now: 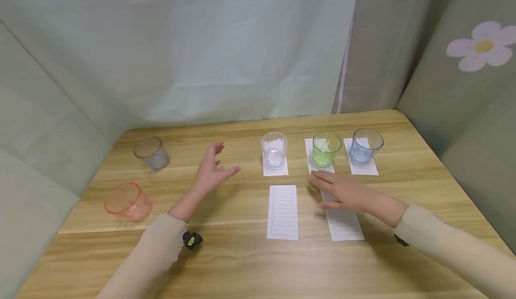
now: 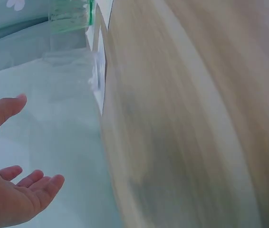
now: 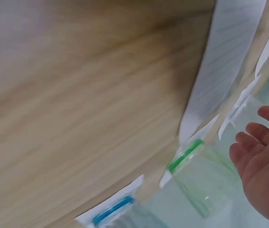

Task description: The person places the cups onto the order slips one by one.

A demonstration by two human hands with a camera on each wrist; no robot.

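My left hand [image 1: 210, 170] hovers over the table with thumb and fingers spread and nothing between them. It is between a grey glass [image 1: 153, 154] and a colourless glass [image 1: 275, 150]. My right hand [image 1: 344, 192], fingers extended, is over a lined paper slip [image 1: 346, 225] and hides its upper part. Just beyond its fingertips, a green glass [image 1: 325, 150] stands on another slip; this glass [image 3: 205, 183] also shows beside the hand in the right wrist view. A blue glass [image 1: 364, 147] stands on its own slip to the right, and the colourless one also has paper under it.
An orange-red glass [image 1: 131, 202] is at the left of the wooden table [image 1: 225, 263], nearer than the grey one. Another lined slip [image 1: 282, 212] lies flat between my hands. Pale cloth [image 1: 242, 53] hangs behind the table and along both sides.
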